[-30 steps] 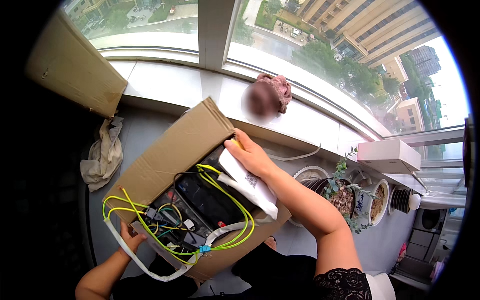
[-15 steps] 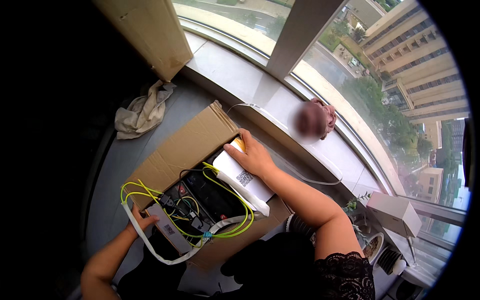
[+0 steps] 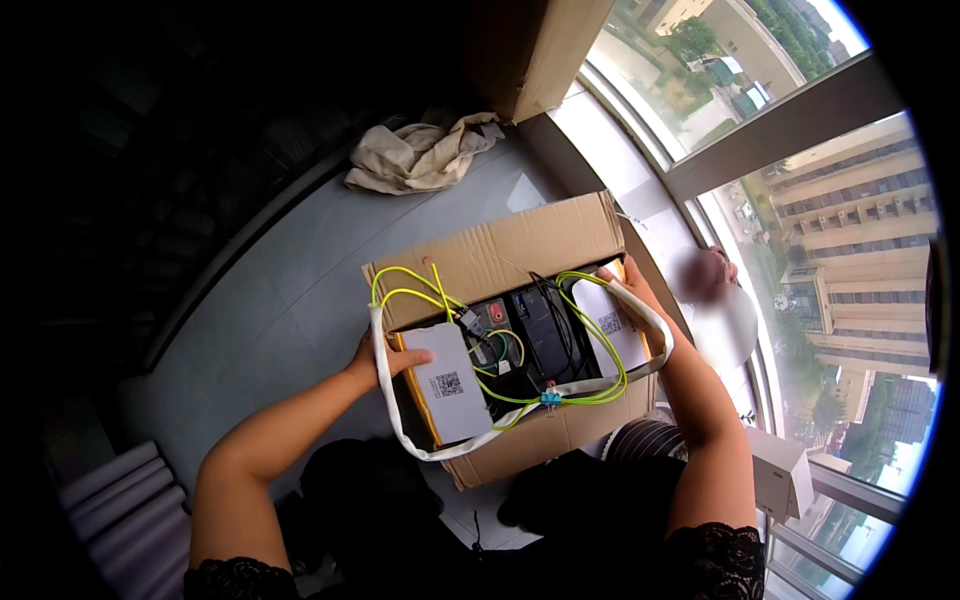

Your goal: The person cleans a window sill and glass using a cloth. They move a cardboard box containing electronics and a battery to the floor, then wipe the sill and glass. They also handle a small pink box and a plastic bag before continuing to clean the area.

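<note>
Both my hands hold an open cardboard box point(image 3: 560, 425) in front of me by its two sides. My left hand point(image 3: 385, 355) grips the left side, its thumb lying over a white flat pack point(image 3: 462, 400) with orange edges. On the right, my right hand point(image 3: 637, 288) is closed round the box's side beside a second white pack point(image 3: 598, 300). Black battery-like units point(image 3: 540, 335) sit between the packs. Yellow-green wires point(image 3: 603, 398) loop over the top, along with a white sleeve point(image 3: 392, 400). A teal binder clip point(image 3: 550, 398) pinches the bundle near the front.
A crumpled beige cloth point(image 3: 420, 155) lies on the grey tiled floor point(image 3: 290, 260) beyond the box. Windows and a white sill point(image 3: 640, 175) run along the right. A white carton point(image 3: 780, 475) stands at the lower right, near a striped round object point(image 3: 645, 440). Grey rolls point(image 3: 125, 500) lie at lower left.
The view has turned left, and the box sits more level, farther from the sill. My right hand has slid from the right pack's top to the box's side. More of the left pack shows.
</note>
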Demonstrator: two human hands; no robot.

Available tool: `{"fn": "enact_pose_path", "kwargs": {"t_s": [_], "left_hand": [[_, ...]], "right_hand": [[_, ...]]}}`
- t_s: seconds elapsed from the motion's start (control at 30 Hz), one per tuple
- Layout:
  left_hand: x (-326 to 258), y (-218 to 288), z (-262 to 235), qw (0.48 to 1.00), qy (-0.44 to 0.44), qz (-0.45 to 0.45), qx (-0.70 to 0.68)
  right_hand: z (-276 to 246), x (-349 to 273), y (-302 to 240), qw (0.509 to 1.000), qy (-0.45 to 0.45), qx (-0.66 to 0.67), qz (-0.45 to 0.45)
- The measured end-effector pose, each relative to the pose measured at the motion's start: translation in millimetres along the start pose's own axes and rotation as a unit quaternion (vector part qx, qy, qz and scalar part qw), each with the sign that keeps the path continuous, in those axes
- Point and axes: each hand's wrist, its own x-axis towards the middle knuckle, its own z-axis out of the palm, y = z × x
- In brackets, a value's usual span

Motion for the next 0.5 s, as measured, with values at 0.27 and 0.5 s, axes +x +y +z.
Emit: {"fn": "enact_pose_path", "kwargs": {"t_s": [0.27,0.5], "left_hand": [[-32.4,1.0,13.3,0.890,-0.125,-0.210,-0.385],[-59.2,-19.2,36.4,0.898,-0.167,-0.213,-0.347]], "right_hand": [[3.1,-19.4,-21.4,0.990,-0.087,0.071,0.081],[21.4,-25.2,-21.9,0.983,-0.106,0.120,0.085]]}}
